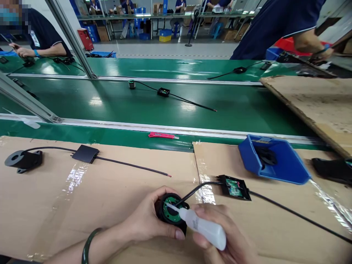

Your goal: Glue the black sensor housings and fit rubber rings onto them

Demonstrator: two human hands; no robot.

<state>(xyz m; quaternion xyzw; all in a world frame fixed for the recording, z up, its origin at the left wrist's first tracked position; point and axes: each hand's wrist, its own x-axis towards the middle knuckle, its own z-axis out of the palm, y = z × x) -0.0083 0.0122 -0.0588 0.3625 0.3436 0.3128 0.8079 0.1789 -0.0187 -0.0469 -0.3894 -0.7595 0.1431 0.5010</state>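
We note one container: a blue plastic bin lying tilted on the cardboard-covered surface, its open mouth turned up toward the belt. Dark, round black parts sit inside it; we cannot tell their number.

Writing: the white squeeze bottle carries small dark print on its side, too blurred to read. A red tool on the green strip also shows marks that we cannot read.

Our left hand has its fingers clamped around a round black housing with a green ring inside, held near the front edge of the surface. Our right hand has its fingers wrapped tight on the bottle, whose thin nozzle points into the green ring. A black cable runs from the housing to an open black box holding a green circuit board, just right of it.

At far left lies a second black housing wired to a closed flat black box.

Beyond the surface runs a glossy green conveyor belt carrying another wired unit. Other people in dark blue shirts work across the belt; shelving and boxes fill the hall behind.
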